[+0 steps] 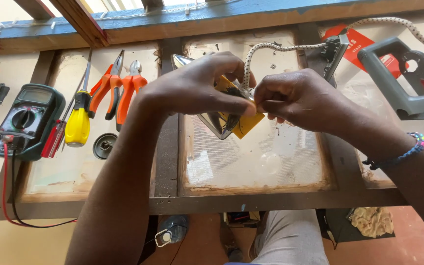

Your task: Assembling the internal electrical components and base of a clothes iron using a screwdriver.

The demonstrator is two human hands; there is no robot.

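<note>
Your left hand [199, 91] grips the iron soleplate [212, 122] over the worktop [251, 162], your right hand [300, 100] pinches its yellow insulation sheet [246, 125]; next move likely needs steady fingertip work

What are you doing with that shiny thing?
A person holds a shiny metal iron base over the workbench with both hands. The left hand steadies it; the right hand pinches at the yellow sheet where the braided cord joins. Pliers, a yellow screwdriver and a multimeter lie beside them.
</note>
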